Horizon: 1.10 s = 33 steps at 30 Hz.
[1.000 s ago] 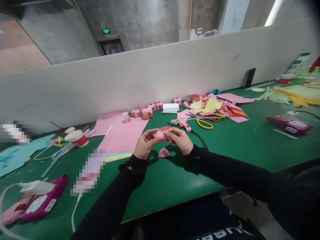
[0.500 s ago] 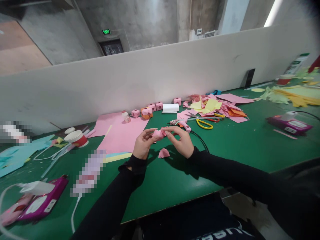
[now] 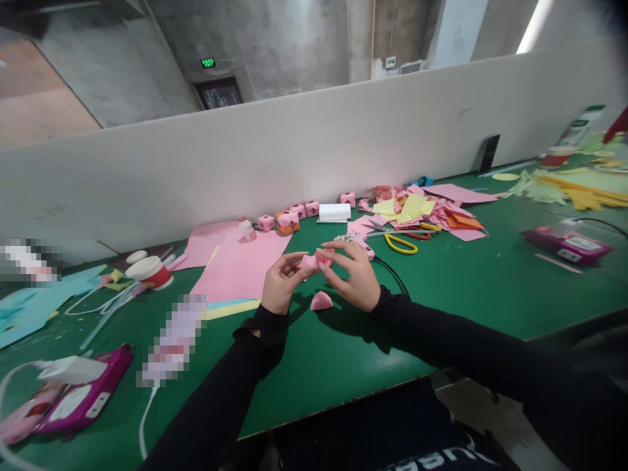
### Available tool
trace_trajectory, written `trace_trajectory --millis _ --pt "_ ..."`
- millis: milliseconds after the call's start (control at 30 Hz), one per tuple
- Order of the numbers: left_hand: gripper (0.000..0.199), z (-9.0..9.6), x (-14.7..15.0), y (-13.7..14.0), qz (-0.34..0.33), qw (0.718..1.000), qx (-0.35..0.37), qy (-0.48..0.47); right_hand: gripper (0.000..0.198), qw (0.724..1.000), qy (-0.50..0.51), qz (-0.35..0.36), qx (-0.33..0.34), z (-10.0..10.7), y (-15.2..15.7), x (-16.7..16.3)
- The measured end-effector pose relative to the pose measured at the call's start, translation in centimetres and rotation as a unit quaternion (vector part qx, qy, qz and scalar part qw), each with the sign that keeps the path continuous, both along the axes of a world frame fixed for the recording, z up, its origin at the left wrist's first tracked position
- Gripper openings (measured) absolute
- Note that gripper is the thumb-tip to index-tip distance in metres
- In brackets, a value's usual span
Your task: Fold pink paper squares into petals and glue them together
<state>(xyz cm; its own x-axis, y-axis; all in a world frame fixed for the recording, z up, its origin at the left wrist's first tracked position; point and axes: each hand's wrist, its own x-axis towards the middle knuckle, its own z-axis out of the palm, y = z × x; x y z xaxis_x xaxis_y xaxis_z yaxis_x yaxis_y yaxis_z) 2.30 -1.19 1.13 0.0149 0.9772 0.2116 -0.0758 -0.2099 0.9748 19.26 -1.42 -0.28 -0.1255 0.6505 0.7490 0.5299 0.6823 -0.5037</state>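
Over the green table, both hands grip pink folded paper between fingertips and thumbs. My left hand point(image 3: 280, 282) is closed on the left side of a pink folded paper piece point(image 3: 308, 262). On its right side, my right hand point(image 3: 357, 278) pinches a part with red-pink pleats point(image 3: 326, 258). Whether the two parts are joined I cannot tell. A separate pink folded paper piece point(image 3: 322, 300) lies on the table just below the hands. Behind my right hand, partly hidden, is a pink glue gun point(image 3: 364, 246) with a black cord.
Yellow-handled scissors point(image 3: 401, 244) lie near a heap of pink and yellow paper scraps point(image 3: 415, 206). Pink paper sheets point(image 3: 240, 275) lie to the left, with folded pink cubes point(image 3: 266, 223) behind. A paper cup point(image 3: 150, 272) and purple power strip point(image 3: 101, 386) stand farther left. A white partition point(image 3: 196, 176) closes the back.
My right hand's fingers have spread and shifted slightly, so more of the pleated part shows. My left hand stays nearly in place.
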Motion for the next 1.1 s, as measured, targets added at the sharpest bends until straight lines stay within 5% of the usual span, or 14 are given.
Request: trace_trajectory --millis 233,567,1100 --pt "0.042 0.0 0.0 0.0 -0.013 1.0 0.009 0.001 0.025 1.0 -0.013 0.025 -0.003 0.1 -0.3 -0.3" --pt "0.042 0.3 -0.1 -0.3 -0.03 0.999 0.007 0.035 0.021 0.946 0.17 0.171 -0.216 0.4 0.7 -0.1" --pt "0.038 0.5 0.0 -0.6 -0.071 0.997 0.007 0.044 0.018 0.952 0.149 0.183 -0.194 0.5 1.2 0.5"
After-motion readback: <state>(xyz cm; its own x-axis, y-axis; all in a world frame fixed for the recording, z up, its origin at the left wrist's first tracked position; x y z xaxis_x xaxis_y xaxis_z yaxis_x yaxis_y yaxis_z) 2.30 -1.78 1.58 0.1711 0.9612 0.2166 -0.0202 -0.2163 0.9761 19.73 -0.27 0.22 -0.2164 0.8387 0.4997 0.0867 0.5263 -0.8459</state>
